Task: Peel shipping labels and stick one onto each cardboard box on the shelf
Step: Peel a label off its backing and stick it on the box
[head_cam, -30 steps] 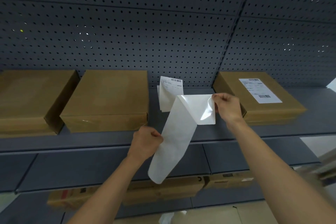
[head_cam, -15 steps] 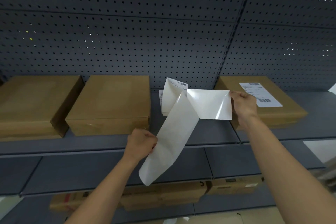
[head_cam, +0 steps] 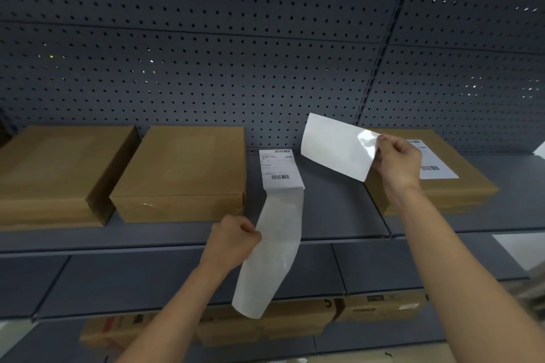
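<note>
Freed now from the backing strip [head_cam: 271, 250], the label [head_cam: 339, 147] hangs above the shelf [head_cam: 339, 215] pinched by a corner in the right hand [head_cam: 398, 160] — the left hand [head_cam: 233, 240] grips the strip — and should go flat, smoothed outward, onto the bare middle box [head_cam: 182, 168]

L hand [head_cam: 233, 240] low, fisted round liner strip [head_cam: 274, 244]; R hand [head_cam: 398, 159] higher, fingers [head_cam: 383, 138] pinching peeled label [head_cam: 336, 147] edge.

Bare L hand [head_cam: 233, 240], bare R hand [head_cam: 398, 162], both forearms [head_cam: 182, 303] bare to btm frame edge
</note>
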### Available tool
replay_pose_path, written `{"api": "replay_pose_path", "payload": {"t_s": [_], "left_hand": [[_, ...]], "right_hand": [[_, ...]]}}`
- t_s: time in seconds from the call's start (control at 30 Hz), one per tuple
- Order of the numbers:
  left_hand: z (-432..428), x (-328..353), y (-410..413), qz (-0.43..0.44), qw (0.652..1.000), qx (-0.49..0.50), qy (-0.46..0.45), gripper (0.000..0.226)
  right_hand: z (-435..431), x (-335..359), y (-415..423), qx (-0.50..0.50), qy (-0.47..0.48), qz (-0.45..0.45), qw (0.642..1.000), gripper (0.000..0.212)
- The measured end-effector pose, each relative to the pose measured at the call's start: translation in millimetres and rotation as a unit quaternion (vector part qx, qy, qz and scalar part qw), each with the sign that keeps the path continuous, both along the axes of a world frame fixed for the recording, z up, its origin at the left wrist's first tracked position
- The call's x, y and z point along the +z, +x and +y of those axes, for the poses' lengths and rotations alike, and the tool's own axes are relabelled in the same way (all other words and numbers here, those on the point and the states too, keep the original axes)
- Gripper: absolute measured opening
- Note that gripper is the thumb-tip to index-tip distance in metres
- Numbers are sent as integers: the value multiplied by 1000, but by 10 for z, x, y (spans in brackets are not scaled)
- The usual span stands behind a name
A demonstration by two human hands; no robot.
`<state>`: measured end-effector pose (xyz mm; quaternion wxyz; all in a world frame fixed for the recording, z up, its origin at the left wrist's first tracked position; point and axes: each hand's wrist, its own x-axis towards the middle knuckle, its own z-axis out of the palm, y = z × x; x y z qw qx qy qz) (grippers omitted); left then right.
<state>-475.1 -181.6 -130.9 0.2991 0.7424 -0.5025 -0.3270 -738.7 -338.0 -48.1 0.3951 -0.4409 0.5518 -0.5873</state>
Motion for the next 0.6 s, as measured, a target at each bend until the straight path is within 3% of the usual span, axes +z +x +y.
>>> {"api": "replay_pose_path", "payload": {"t_s": [0.13, 0.23, 0.37, 0.5, 0.6], "left_hand": [[26, 158, -72, -85, 993, 10, -78, 17], [-19, 429, -153, 75, 983, 20, -168, 8], [-92, 813, -159, 393, 905, 70, -149, 17], [-128, 907, -2, 469, 875, 67, -96, 41], [-97, 886, 127, 473, 872, 75, -99, 40]], "right_hand": [[140, 75, 241, 23, -54, 9, 998, 13], [338, 113, 454, 35, -100, 43, 993, 17], [747, 159, 782, 102, -177, 117, 972, 18], [1011, 119, 973, 211, -215, 201, 932, 11], [1081, 96, 1055, 263, -263, 266, 889, 8]]}}
